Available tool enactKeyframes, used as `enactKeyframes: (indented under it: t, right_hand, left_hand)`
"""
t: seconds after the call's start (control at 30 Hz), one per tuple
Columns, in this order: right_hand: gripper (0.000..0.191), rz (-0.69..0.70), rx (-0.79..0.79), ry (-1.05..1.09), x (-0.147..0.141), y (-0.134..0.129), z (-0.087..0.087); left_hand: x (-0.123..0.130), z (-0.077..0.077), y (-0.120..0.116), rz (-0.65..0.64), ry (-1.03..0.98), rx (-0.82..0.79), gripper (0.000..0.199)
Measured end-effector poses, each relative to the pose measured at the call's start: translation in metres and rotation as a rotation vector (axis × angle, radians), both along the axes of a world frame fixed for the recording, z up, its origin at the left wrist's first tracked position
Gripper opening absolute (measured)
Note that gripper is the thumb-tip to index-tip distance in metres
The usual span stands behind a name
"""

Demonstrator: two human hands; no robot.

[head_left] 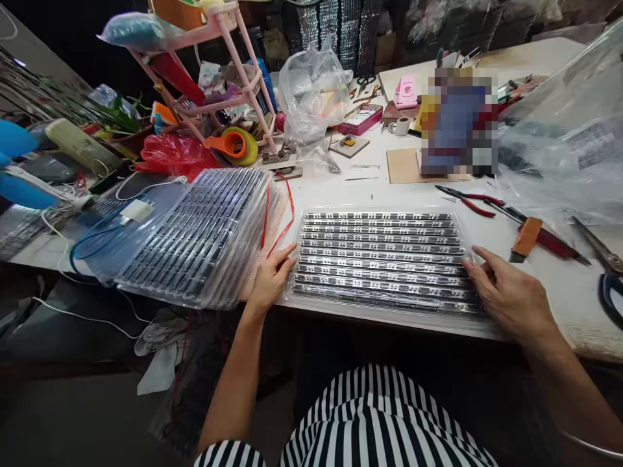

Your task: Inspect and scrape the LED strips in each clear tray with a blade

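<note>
A clear plastic tray (379, 259) filled with rows of dark strips bearing silvery pieces lies flat at the front edge of the white table. My left hand (271, 279) grips its left edge between thumb and fingers. At the right edge, my right hand (509, 292) pinches the same tray. Left of my left hand rests a stack of similar clear trays (195, 233) with dark strips in them. A red ribbon (291, 206) runs between the stack and the held tray.
Red-handled pliers (474, 200), an orange-handled tool (527, 237) and scissors (601, 250) lie to the right. Behind are a cardboard piece (402, 167), a plastic bag (311, 91) and a pink rack (221, 32). A large clear bag (559, 143) stands at the right.
</note>
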State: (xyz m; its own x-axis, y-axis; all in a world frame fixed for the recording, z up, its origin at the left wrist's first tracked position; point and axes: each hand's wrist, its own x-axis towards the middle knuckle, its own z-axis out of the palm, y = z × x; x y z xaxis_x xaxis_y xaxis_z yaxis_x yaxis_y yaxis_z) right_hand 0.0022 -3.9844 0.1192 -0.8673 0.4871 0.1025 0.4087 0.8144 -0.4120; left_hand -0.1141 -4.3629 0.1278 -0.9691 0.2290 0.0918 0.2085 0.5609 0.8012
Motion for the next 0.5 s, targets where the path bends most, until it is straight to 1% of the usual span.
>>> enactKeyframes:
  t: [0.1, 0.23, 0.33, 0.4, 0.43, 0.47, 0.5]
  right_hand:
    - [0.071, 0.017, -0.141, 0.185, 0.004, -0.001, 0.001]
    - [0.063, -0.071, -0.337, 0.341, 0.008, -0.005, 0.011]
    - [0.054, -0.151, -0.379, 0.379, 0.012, -0.006, 0.021]
    - [0.048, -0.218, -0.386, 0.413, 0.015, -0.005, 0.026]
    - [0.047, -0.231, -0.416, 0.442, 0.016, -0.004, 0.027]
    - [0.048, -0.221, -0.482, 0.474, 0.017, -0.003, 0.028]
    - [0.053, -0.185, -0.589, 0.502, 0.017, -0.002, 0.028]
  left_hand:
    - [0.003, 0.001, -0.003, -0.036, 0.029, -0.021, 0.050]
    - [0.004, 0.001, -0.001, -0.091, 0.073, -0.134, 0.057]
    - [0.005, 0.006, 0.002, -0.136, 0.081, -0.245, 0.059]
    - [0.006, 0.009, 0.003, -0.155, 0.082, -0.315, 0.057]
    - [0.007, 0.011, 0.004, -0.163, 0.081, -0.341, 0.055]
    - [0.007, 0.011, 0.004, -0.167, 0.084, -0.355, 0.054]
    - [0.007, 0.010, 0.004, -0.169, 0.089, -0.352, 0.054]
